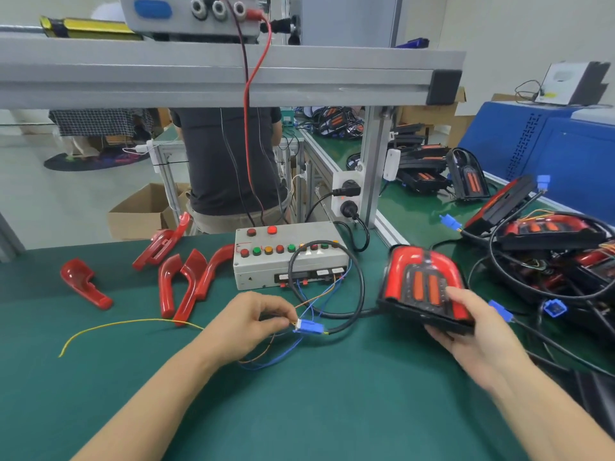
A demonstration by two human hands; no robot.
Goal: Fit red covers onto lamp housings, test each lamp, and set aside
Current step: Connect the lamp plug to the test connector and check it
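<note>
Both forearms reach in over the green mat (332, 394). Left hand (248, 322) pinches a blue plug (309, 327) between thumb and fingertips, at the junction of the tester's thin coloured wires and the lamp's black cable. Right hand (472, 334) grips the near edge of a lamp (422, 287), thumb on its face and fingers beneath; the red cover is already seated on this housing, so fitting appears done for this unit. Whether the plug is being mated or pulled apart cannot be told, hence the unit is judged to be at the test step. Beyond the plug sits the tester (289, 257), one red button lit at its top. Loose covers (186, 281), about five, lie to the left, not yet fitted. Right of the held lamp, a pile of lamps (549, 247) with tangled cables appears set aside; more lie farther back on the bench.
</note>
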